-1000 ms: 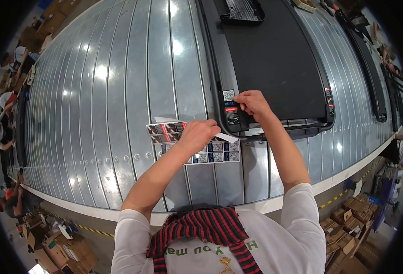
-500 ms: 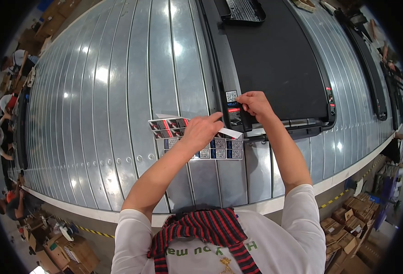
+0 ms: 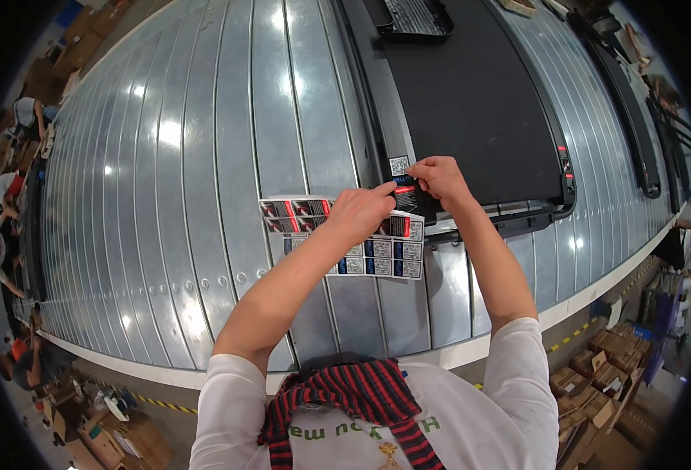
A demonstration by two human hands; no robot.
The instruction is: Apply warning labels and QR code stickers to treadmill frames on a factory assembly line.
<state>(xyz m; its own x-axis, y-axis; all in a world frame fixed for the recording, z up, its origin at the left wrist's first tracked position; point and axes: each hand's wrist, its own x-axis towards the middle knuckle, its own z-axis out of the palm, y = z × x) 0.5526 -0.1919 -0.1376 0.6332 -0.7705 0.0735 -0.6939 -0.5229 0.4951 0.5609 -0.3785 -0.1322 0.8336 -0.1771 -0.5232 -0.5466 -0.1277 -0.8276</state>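
Code label (image 3: 398, 165) lies just left of the right hand's (image 3: 443, 180) grip, thumb and forefinger pinched together on its edge, palm down. Lower left of that pinch, the left hand (image 3: 357, 214) points its forefinger toward the label; whether it grips the label sheets (image 3: 294, 210) beneath, I can't tell.

The wearer's two bare hands, one left hand (image 3: 357, 215), one right hand (image 3: 445, 182); two sticker sheets (one red-and-black sheet (image 3: 283, 215), one QR-code sheet (image 3: 392, 260)); one treadmill deck (image 3: 478, 110) bearing one black tray (image 3: 416, 19).
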